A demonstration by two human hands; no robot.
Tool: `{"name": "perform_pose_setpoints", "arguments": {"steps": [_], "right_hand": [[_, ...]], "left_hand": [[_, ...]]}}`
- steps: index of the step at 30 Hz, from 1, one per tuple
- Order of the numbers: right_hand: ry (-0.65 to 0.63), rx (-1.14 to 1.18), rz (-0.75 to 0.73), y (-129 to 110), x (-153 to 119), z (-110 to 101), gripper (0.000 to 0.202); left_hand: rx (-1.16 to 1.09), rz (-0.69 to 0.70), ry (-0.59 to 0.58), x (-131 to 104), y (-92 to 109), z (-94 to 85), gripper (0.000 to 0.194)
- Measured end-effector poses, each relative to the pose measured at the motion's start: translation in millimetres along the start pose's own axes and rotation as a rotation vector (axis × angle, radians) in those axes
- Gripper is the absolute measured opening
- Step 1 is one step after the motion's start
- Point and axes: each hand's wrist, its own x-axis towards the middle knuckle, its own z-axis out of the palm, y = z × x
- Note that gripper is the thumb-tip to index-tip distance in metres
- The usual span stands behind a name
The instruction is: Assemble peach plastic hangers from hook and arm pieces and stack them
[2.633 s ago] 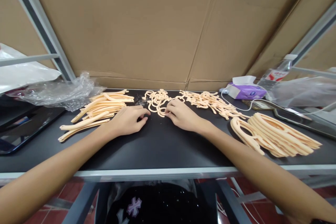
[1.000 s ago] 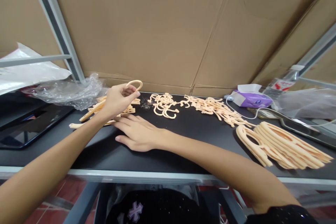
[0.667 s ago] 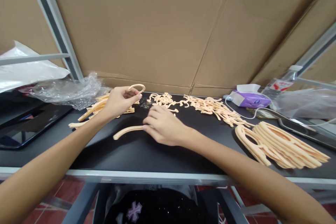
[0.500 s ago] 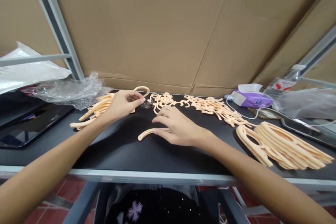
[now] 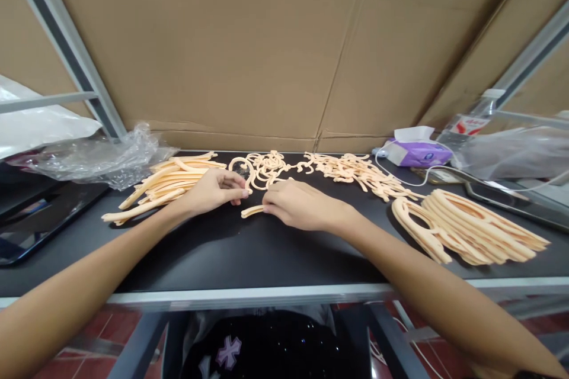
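My left hand pinches the lower end of a cream plastic hanger hook, whose curve rises beyond my fingertips. Just to the right, my right hand is closed on a hanger arm; one end sticks out leftward and the rest is hidden under my fingers. The hands are close together above the black table. Behind them lies a heap of small curved hooks. Beside my left wrist is a pile of long hanger arms.
More small hanger parts spread across the back right. A stack of hangers lies at the right front. Around the edges are a purple tissue pack, a white cable, a bottle, clear plastic wrap and a dark tablet-like device.
My left hand has lowered the hook toward my right hand. My right fingers have closed on the hanger arm and lifted it slightly. The view has shifted a little.
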Motion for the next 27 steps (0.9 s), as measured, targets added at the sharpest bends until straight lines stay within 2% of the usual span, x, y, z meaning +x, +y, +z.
{"name": "perform_pose_setpoints", "arguments": {"steps": [4,7,14,17,22,27], "right_hand": [[0.007,0.036,0.125,6,-2,-9,0.019],[0.022,0.038,0.167,10,-3,-12,0.020],[0.022,0.033,0.176,16,-3,-9,0.019],[0.005,0.038,0.178,14,-4,-10,0.026],[-0.053,0.025,0.173,9,-4,-12,0.014],[-0.134,-0.065,0.217,3,-4,-15,0.022]], "left_hand": [[0.016,0.018,-0.012,0,3,-1.1,0.031],[0.062,0.056,-0.010,1,4,-1.6,0.027],[0.026,-0.006,0.012,1,5,0.4,0.027],[0.104,0.024,0.009,0,6,1.6,0.024],[0.189,0.059,0.025,-2,6,5.3,0.021],[0.259,0.098,-0.023,-2,3,6.1,0.020]]}}
